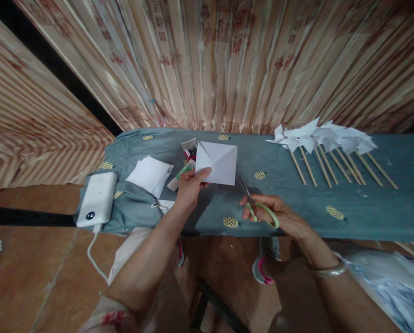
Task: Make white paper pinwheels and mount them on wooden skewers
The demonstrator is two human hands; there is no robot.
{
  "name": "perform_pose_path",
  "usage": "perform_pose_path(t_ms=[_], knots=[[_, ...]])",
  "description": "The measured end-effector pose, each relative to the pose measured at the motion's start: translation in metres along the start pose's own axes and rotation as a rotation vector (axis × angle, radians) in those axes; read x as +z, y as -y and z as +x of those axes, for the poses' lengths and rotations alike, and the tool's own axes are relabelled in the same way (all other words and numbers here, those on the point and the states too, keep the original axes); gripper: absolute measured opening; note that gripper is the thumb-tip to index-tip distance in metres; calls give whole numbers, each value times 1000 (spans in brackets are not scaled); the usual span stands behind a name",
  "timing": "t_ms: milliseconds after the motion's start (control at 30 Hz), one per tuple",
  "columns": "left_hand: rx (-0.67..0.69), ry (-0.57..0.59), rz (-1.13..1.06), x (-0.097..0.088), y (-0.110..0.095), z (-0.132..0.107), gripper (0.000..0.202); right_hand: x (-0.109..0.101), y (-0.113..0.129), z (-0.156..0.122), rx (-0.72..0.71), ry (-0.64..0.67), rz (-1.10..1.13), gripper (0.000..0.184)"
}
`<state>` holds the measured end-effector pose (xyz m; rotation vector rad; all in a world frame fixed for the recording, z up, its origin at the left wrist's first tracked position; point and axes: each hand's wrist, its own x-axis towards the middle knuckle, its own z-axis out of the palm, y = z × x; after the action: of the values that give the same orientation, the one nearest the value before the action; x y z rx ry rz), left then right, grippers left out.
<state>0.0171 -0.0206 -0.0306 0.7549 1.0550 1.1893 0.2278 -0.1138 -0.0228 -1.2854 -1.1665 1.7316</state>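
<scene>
A square of white paper (224, 162) with diagonal creases is pinched at its lower left edge by my left hand (192, 185), thumb on top. One slit seems to run in from its upper left corner. My right hand (272, 210) has its fingers in the light-green handles of a pair of scissors (262, 209). The blades point up and left, their tips by the paper's lower right corner; whether they touch it I cannot tell. Left of my left hand lies a stack of white paper squares (148, 175). Behind the held paper sits a small open box (189, 149) with dark bits inside.
Several white paper pinwheels (325, 138) on wooden sticks lie in a row at the right of the cloth-covered table (290, 194). A white power bank (98, 199) with a cable rests on the left end. A pleated curtain (207, 69) hangs behind.
</scene>
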Motion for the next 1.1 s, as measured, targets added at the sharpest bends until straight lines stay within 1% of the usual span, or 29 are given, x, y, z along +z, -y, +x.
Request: perform_pose_path(t_ms=[100,267,600,833,1100], knots=[[21,5,34,0,1,0,28,-1,-7,-3,6,54,-14,56],[35,6,95,2,3,-1,26,0,-14,-1,9,62,-28,57],[42,40,109,3,9,-2,24,1,-12,-1,9,25,-19,51],[42,41,133,2,12,-3,25,3,-12,0,13,9,34,44],[29,43,127,4,11,-6,27,4,-13,1,41,-15,26,44]])
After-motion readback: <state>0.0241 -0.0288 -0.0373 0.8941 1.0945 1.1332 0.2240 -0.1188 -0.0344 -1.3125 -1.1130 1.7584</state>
